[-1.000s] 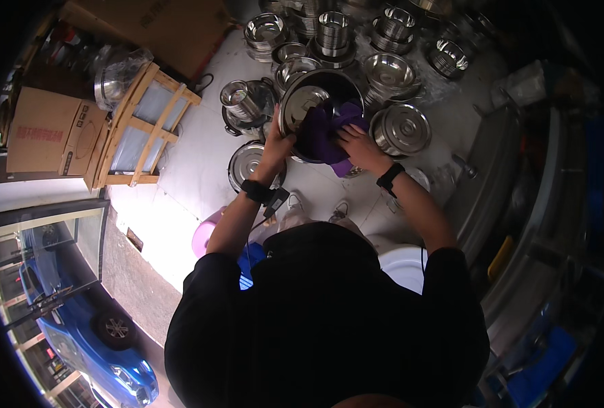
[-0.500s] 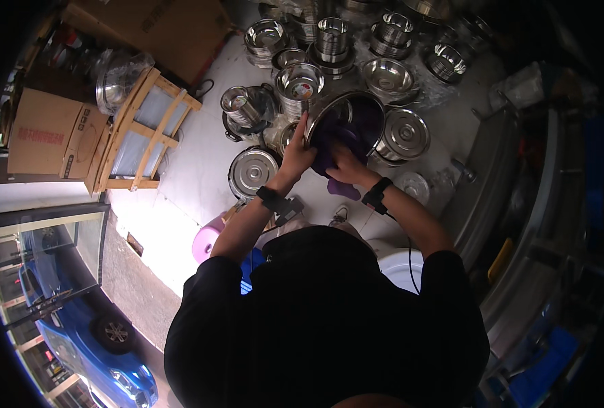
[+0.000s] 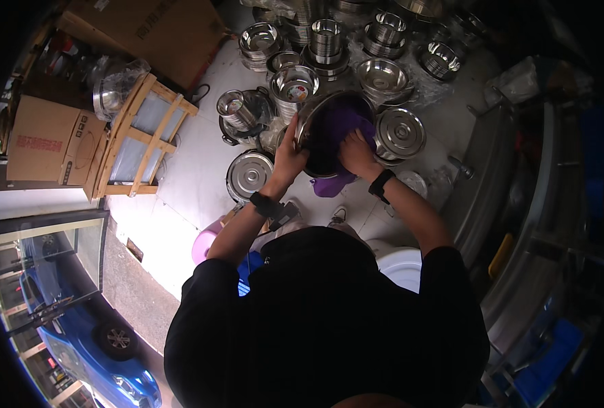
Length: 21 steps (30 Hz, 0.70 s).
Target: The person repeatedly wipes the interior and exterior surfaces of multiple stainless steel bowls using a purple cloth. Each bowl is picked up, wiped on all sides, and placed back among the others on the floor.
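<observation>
Opening upward, tilted pot (image 3: pixel 318 149), left hand (image 3: pixel 290 162) gripping rim (image 3: pixel 313 107), right (image 3: pixel 360 155) on cloth (image 3: pixel 340 122), hold unclear

Cookware shop or storeroom, stacked steel bowls (image 3: pixel 292 87), cardboard carton (image 3: pixel 42 139), wooden crate (image 3: pixel 153 139)

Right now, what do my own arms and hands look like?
Your left hand and right hand are ungloved. Short black sleeves leave both forearms bare. The left wristband is black, with a dark boxy module beside it; the right wristband is black too.
</observation>
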Each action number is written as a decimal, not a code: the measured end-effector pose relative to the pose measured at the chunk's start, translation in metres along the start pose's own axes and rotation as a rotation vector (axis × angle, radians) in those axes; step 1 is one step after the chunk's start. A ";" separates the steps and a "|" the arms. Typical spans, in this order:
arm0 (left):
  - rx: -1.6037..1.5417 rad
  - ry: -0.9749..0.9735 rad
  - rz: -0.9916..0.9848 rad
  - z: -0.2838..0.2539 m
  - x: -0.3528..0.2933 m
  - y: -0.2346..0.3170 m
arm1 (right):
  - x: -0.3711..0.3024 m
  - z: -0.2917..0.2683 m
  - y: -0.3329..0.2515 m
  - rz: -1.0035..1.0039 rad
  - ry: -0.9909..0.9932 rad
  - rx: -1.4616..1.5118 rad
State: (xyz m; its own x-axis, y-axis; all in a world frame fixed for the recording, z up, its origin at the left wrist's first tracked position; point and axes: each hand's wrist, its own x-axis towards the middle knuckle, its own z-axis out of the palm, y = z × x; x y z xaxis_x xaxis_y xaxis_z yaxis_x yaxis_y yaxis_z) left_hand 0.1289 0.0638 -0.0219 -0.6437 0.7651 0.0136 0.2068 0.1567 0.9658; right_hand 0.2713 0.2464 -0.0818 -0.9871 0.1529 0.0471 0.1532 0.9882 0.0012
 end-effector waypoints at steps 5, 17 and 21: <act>0.057 0.032 0.017 0.001 0.001 -0.012 | -0.011 0.010 -0.056 -0.128 0.053 0.669; 0.016 -0.021 0.018 -0.025 0.015 -0.021 | -0.028 0.018 0.002 -0.282 0.232 -0.141; 0.217 0.023 -0.231 -0.036 0.034 0.004 | -0.020 0.002 -0.021 -0.244 0.280 -0.005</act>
State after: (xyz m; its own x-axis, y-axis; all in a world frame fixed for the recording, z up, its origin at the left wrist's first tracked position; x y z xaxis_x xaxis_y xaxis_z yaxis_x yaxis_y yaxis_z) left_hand 0.0817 0.0678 -0.0083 -0.7078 0.6799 -0.1917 0.2040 0.4566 0.8660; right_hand 0.2877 0.2228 -0.0847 -0.9437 -0.0959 0.3165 -0.0839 0.9951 0.0513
